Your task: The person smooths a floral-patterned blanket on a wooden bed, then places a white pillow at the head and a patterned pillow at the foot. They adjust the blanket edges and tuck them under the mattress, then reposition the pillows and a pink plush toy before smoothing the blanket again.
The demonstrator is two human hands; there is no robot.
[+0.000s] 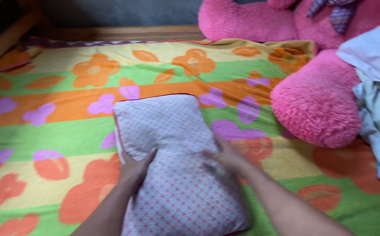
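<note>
While the soft, light pillow point(172, 161) is yielding between them, the left hand point(134, 169) and right hand point(225, 158) are pressing open-palmed against its sides, the best grip points.

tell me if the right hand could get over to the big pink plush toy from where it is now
Probably yes. The right hand rests on the pillow, and only open flowered blanket lies between it and the pink plush toy; nothing stands in the way.
</note>
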